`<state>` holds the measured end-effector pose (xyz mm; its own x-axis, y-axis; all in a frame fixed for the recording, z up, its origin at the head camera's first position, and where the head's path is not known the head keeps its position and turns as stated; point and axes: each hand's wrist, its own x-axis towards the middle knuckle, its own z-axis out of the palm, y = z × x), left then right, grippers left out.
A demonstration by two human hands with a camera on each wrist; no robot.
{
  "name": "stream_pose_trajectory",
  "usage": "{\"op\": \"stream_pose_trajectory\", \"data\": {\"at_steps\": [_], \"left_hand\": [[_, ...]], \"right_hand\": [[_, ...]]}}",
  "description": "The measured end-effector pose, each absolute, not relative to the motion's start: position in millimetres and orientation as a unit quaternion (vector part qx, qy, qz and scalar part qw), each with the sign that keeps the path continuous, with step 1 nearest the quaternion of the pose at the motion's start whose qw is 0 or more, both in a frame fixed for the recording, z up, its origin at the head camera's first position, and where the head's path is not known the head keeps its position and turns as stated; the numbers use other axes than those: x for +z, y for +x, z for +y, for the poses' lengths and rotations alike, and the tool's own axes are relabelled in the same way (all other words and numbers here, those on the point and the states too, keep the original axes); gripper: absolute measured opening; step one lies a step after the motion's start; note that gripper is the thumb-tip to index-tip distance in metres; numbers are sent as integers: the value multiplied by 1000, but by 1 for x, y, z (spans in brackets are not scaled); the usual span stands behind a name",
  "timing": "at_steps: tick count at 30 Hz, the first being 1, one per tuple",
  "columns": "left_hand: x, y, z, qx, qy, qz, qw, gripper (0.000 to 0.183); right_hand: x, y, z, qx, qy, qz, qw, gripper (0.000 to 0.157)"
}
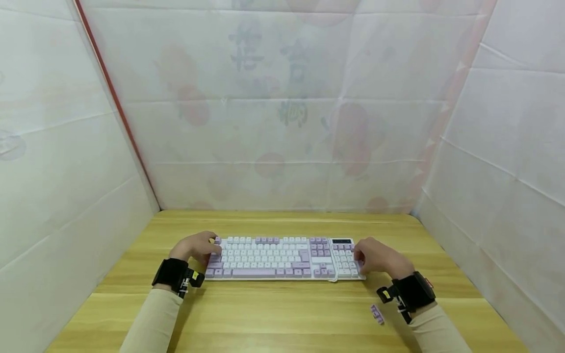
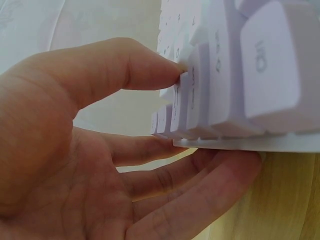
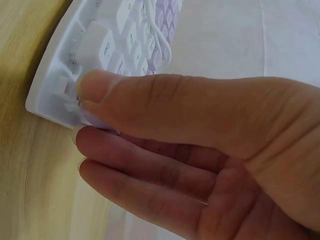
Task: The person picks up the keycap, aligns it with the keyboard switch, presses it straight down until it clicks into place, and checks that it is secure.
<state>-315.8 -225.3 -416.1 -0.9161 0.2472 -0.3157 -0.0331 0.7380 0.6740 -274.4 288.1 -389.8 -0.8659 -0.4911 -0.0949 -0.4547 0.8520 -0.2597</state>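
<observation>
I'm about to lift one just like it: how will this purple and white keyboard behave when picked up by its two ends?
The keyboard probably stays stiff: it is one long flat slab. With the left hand and the right hand at opposite ends, it likely won't tip. Keycaps may pop off: one lies loose.

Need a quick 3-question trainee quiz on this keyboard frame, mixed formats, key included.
1. True or false: the left hand grips the left end of the keyboard, thumb on the keys and fingers under its edge.
2. What lies on the table near the right wrist? A) a loose purple keycap B) a mouse C) a pen
3. Fill in: the right hand holds the keyboard's ____ end.

Key: 1 true; 2 A; 3 right
</observation>
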Motion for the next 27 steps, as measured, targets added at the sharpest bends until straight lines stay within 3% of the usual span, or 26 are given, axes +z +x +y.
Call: {"op": "stream_pose_trajectory", "data": {"at_steps": [14,27], "left_hand": [[-418,-318,-228,357,63,911,194,72],[-419,-317,-227,358,66,910,196,72]], "right_hand": [[-389,-278,286,-119,-282,950,68,16],[-389,-276,290,-128,-243,958,85,19]]}}
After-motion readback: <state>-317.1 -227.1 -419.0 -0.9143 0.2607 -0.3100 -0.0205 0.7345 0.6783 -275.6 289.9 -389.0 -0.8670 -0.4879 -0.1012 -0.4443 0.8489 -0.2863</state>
